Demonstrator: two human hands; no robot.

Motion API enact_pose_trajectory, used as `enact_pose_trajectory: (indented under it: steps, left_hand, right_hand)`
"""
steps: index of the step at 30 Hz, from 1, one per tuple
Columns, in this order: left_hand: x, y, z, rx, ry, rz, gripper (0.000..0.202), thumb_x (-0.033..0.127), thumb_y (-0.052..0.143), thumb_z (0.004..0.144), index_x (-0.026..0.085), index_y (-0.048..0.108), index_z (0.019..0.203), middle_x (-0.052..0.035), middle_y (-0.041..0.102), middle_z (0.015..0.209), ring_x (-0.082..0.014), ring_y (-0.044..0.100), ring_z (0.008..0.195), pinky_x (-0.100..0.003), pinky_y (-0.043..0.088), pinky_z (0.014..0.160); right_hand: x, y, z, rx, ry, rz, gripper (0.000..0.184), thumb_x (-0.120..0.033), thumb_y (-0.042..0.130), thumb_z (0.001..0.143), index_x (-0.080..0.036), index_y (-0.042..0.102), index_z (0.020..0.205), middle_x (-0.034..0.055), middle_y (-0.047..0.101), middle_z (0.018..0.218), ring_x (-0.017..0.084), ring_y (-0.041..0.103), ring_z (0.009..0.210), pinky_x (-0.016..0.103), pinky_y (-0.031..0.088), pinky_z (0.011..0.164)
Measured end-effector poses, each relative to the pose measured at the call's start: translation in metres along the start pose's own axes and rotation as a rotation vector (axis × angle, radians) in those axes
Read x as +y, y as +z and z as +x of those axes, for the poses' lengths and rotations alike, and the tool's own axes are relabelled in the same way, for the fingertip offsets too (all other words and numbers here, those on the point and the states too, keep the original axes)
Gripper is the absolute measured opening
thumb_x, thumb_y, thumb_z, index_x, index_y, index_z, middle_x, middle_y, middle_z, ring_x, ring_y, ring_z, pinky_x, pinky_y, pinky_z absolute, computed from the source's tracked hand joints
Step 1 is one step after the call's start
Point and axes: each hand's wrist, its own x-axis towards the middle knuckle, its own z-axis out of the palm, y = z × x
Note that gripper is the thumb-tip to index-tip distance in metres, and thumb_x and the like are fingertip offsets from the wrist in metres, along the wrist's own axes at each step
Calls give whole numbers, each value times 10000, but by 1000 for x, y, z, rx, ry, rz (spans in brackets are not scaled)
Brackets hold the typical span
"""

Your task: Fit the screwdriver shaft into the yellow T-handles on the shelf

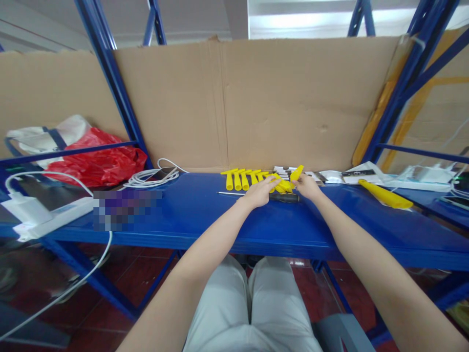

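Several yellow plastic pieces (245,181), each with a round hollow end and a flat arm, stand in a row on the blue table (205,215). My left hand (261,192) is at the right end of this row, its fingers closed on a yellow piece that they partly cover. Between the fingertips of my right hand (307,187) is another yellow plastic piece (297,172), its flat end tilted up. A screwdriver (287,197) with a black handle lies just below both hands, its thin shaft pointing left.
Cardboard (293,102) walls the back between blue metal posts. At right lie a larger yellow piece (386,195), white packets (361,175) and a power strip (421,183). Leftward are a coiled white cable (146,180), a red plastic bag (104,159) and a charger (27,212) in another strip.
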Motion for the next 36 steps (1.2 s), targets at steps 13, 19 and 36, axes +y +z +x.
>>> enact_pose_trajectory:
  steps: [13,19,36]
  left_hand:
    - [-3,4,2,17,5,-23,678,-3,397,856,241,416,1488,-82,380,1572,-224,448,1384,-359,434,1097]
    - [-3,3,2,6,0,-10,674,5,408,866,249,402,1494,-85,376,1573,-229,451,1380,-365,432,1099]
    - [-3,4,2,15,14,-27,648,4,385,871,231,429,1476,-85,392,1561,-214,452,1377,-343,431,1097]
  right_hand:
    - [4,16,8,-111,127,41,426,-165,628,828,-77,629,1244,96,743,841,223,717,767,310,560,743]
    - [-1,11,5,-131,50,-117,242,-160,597,827,-134,760,1004,112,755,942,225,714,916,280,532,828]
    - [8,11,6,-170,-64,-104,283,-162,521,863,-179,786,960,71,752,1057,222,695,1029,306,520,926]
